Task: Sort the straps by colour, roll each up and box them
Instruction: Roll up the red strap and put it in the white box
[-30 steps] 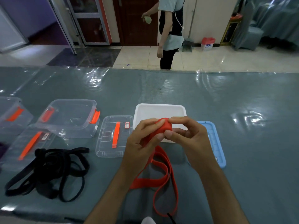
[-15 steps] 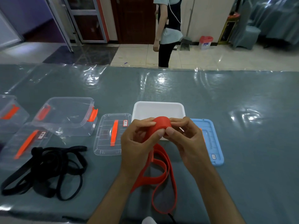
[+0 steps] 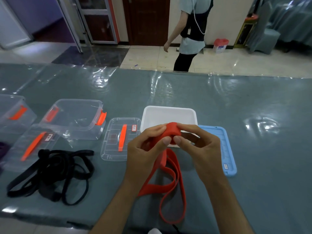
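Hands [image 3: 145,149] [image 3: 200,146] hide part of the red strap [image 3: 172,132] roll.

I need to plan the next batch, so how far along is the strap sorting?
Early. Done: the black straps lie apart in their own pile, still tangled. In hand: left hand and right hand are rolling the red strap, most of it still loose. Left: the white box and clear box look empty.

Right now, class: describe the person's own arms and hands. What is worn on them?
Both forearms show bare from the bottom edge of the picture up to the wrists: no sleeves there. The left hand and right hand wear no gloves, rings, watch or bands. Fingernails are short and plain.
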The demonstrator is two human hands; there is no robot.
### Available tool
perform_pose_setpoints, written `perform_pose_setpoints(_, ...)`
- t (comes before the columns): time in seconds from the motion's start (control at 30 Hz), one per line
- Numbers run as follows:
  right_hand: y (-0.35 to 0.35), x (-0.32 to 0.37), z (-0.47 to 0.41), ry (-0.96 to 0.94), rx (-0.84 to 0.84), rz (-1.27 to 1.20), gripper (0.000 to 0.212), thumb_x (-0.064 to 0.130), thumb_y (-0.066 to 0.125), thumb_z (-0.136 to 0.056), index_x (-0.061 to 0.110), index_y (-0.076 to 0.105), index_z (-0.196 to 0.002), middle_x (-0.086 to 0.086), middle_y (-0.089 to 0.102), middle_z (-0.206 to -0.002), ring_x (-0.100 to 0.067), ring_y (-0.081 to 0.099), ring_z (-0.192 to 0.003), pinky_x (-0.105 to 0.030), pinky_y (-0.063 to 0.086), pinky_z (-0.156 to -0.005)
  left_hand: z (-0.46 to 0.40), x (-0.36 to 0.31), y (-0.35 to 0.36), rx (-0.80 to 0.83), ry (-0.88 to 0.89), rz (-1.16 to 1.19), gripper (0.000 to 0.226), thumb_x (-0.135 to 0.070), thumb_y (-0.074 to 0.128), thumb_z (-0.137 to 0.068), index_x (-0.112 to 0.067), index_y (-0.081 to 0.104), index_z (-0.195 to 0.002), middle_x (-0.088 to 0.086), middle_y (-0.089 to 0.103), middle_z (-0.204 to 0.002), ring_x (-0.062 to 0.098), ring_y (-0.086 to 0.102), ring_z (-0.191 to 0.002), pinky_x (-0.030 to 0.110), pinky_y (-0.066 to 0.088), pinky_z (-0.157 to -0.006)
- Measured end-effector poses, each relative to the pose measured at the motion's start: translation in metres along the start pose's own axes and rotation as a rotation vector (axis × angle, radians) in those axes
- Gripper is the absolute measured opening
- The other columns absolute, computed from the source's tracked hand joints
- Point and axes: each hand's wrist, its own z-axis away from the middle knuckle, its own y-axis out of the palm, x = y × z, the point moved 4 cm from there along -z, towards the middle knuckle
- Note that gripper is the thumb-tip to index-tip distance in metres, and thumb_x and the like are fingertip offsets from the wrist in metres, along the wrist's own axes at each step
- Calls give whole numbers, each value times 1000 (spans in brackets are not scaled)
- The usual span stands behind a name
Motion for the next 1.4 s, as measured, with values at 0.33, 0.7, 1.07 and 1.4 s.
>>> perform_pose_setpoints(0.33,-3,1,0,100,65,52,47,37,87,-82,30,75,-126,-5,76,-119,-28,78,-103,-42,66,-77,-4,4,-3,-30,-78,9,31,-17,90,-79,-22,82,-108,5,80,-110,24,76,-108,29,59,-93)
perform_pose_setpoints(0.7,-4,-22,2,448,-62,-341,44,13,84,-79,13,76,-122,-20,78,-112,-29,78,-99,-29,62,-81,-12,3,-24,238,148,-518,32,-23,94,-76,-16,74,-101,-9,69,-123,19,64,-124,36,54,-101)
perform_pose_setpoints(1.07,0,-9,1,444,66,-198,40,26,80,-91,28,73,-130,-12,78,-117,-28,77,-107,-31,63,-84,-16,-8,-4,374,365,-651,33,-19,91,-79,-8,77,-107,-4,75,-122,4,69,-117,25,54,-102)
perform_pose_setpoints(1.4,-16,-11,-2,367,-147,-11,24,17,85,-81,27,84,-103,-10,81,-90,-14,78,-80,-17,57,-69,-9,1,4,370,372,-720,30,-18,90,-82,-13,75,-108,-4,74,-123,17,71,-115,43,57,-97)
